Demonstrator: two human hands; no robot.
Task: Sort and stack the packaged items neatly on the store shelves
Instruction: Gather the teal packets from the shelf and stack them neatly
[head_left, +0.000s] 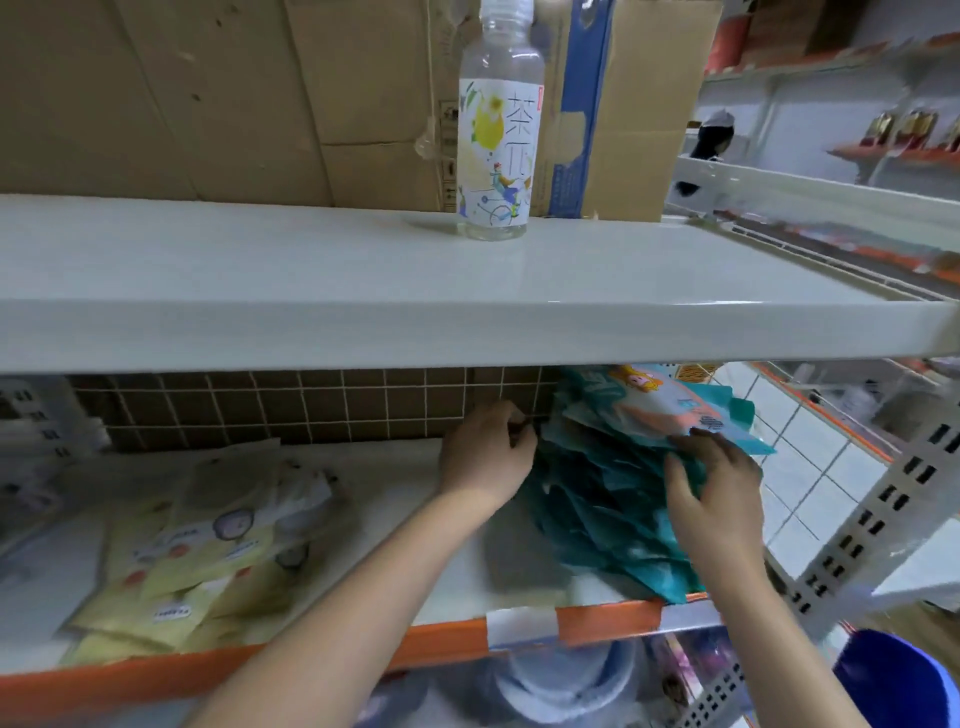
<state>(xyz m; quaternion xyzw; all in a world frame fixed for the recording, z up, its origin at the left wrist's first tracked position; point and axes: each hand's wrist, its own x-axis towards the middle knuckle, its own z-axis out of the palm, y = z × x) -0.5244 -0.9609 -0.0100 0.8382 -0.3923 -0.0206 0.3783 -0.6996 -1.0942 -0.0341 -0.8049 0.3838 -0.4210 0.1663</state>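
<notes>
We judge the teal packets (613, 499) light, floppy and slippery: left hand (485, 457) curls at their rear edge, grip unclear, right hand (714, 499) presses spread fingers on the stack's front.

Left hand (485, 452) fingertips hidden behind teal packs (613, 499); yellow packs (197, 561) blurred, print unreadable.

Both hands reach forward, left (485, 452) curled, right (714, 493) fingers spread.
</notes>
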